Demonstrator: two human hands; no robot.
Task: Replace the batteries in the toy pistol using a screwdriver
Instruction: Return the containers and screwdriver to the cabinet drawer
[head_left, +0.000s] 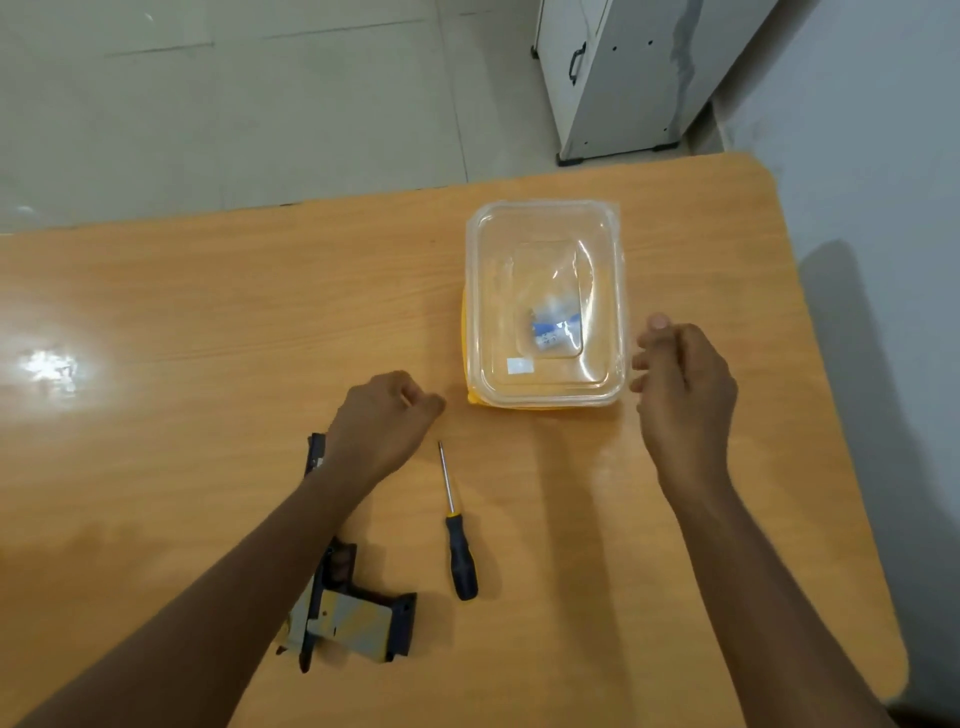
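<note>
The left hand (384, 421) hovers over the table (208, 322) with its fingers curled into a loose fist, holding nothing. The right hand (685, 384) hangs just beside the right edge of a clear lidded box (545, 301), fingers bent and empty, not plainly touching it. Inside the box lies a small bag with blue batteries (553, 332). The screwdriver (460, 540) lies on the table between the arms, tip pointing away. The toy pistol (353, 613) lies under the left forearm, partly hidden.
</note>
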